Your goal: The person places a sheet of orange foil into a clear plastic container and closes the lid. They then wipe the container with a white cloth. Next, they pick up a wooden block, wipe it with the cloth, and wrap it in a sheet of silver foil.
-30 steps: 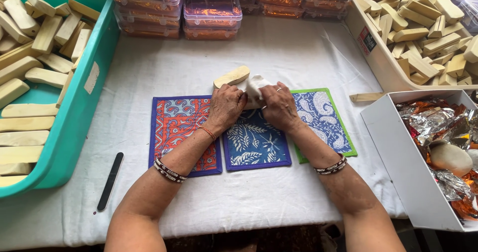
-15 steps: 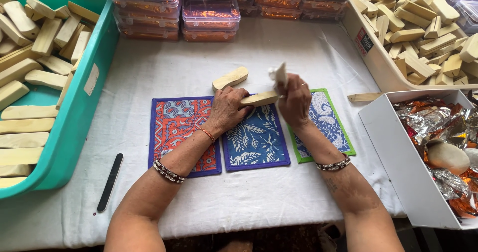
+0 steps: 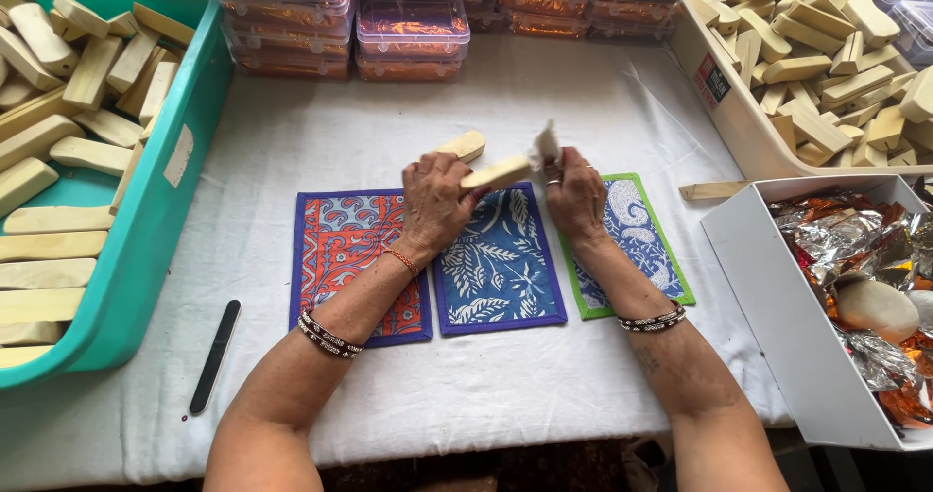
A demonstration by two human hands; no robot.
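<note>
I looked down on a table draped in a white cloth. At the centre of the frame my left hand had its fingers closed around one end of a pale, cream-coloured bar, which pointed toward the right, raised just above the mats. My right hand sat just right of it, fingers pinched together on a small crumpled white cloth or tissue, held close to the free end of the bar; I could not tell whether the two touched. A second pale bar lay just behind the left hand, slightly higher in the frame.

Under the hands three patterned mats lay side by side: a red and blue mat on the left, a blue leaf-print mat in the middle, and a green-edged mat on the right. Beaded bracelets circled both wrists.

At the left edge a teal plastic tub held many similar pale bars. A black nail file lay on the cloth at lower left, near the tub. Along the top of the frame stood stacked clear plastic containers with orange contents. At upper right a cream tray was heaped with more bars, and one thin pale stick lay below it. At lower right a white box held crinkled foil wrappers.
</note>
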